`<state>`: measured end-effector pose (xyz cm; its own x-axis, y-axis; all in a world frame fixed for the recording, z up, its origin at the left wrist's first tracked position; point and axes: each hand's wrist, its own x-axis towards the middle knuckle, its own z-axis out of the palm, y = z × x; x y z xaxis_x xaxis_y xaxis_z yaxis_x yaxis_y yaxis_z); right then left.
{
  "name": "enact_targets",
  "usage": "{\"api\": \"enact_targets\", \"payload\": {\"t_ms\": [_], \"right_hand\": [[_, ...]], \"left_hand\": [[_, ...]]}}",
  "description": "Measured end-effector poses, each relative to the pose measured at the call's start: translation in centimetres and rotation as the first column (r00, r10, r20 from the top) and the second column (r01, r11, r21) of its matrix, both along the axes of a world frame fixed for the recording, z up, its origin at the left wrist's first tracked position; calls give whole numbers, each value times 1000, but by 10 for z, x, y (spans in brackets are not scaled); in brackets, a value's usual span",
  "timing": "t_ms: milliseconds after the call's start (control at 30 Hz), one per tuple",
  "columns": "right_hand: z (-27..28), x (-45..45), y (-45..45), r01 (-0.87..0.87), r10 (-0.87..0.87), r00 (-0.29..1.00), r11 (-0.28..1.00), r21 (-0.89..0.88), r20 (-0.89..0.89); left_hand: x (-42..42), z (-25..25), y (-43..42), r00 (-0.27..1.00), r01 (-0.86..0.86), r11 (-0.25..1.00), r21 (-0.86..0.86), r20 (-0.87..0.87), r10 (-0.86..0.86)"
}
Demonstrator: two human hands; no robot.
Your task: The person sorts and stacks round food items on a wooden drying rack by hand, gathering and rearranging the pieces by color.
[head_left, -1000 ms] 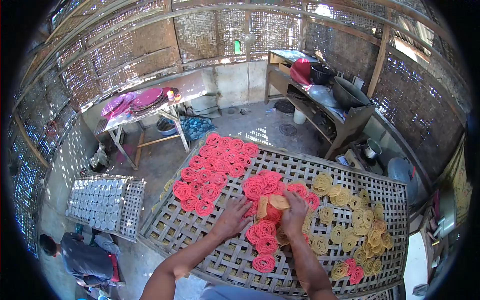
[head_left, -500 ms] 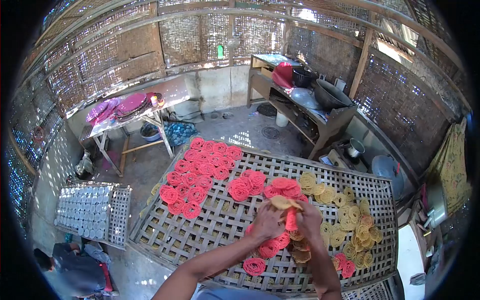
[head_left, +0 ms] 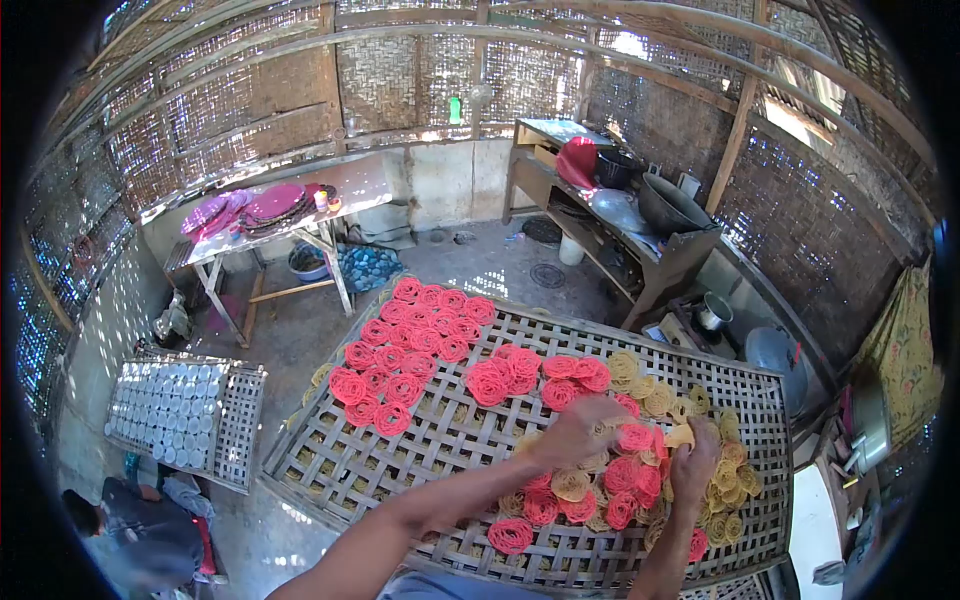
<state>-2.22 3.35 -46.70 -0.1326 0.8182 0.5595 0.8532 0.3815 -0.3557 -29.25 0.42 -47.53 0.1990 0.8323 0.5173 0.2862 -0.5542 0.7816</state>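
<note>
A woven lattice rack (head_left: 330,455) lies in front of me, bearing round nests of thin strands. Red nests (head_left: 390,385) fill its upper left, and a red cluster (head_left: 503,374) sits near the middle. Yellow nests (head_left: 735,475) spread over the right side. My left hand (head_left: 585,432), blurred, is over mixed red and yellow nests at the centre; its fingers are smeared by motion. My right hand (head_left: 693,462) is closed round a yellow nest (head_left: 681,436) beside a red one (head_left: 636,437).
Another person (head_left: 150,530) crouches at the lower left, near a tray of pale round pieces (head_left: 165,415). A table with purple discs (head_left: 275,203) stands at the back left. At the back right, a wooden bench (head_left: 675,270) holds a large dark pan (head_left: 672,205).
Both hands have come apart; my right hand has moved right with a yellow nest. More red and yellow nests now lie loose between them at the rack's centre.
</note>
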Motion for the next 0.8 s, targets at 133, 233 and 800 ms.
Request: {"api": "enact_targets", "payload": {"t_ms": [133,233,800], "right_hand": [[-26,-41,-24,-88,87,995,996,22,55],[-30,-96,-43,-196,208,969,975,-103,129],[-66,-89,-31,-60,52,994,995,-83,-95]], "left_hand": [[-112,-11,10,658,-671,698,250,-233,716],[-156,-67,24,355,-794,566,224,-585,729],[-22,-4,-12,970,-237,968,-82,-75,231]]}}
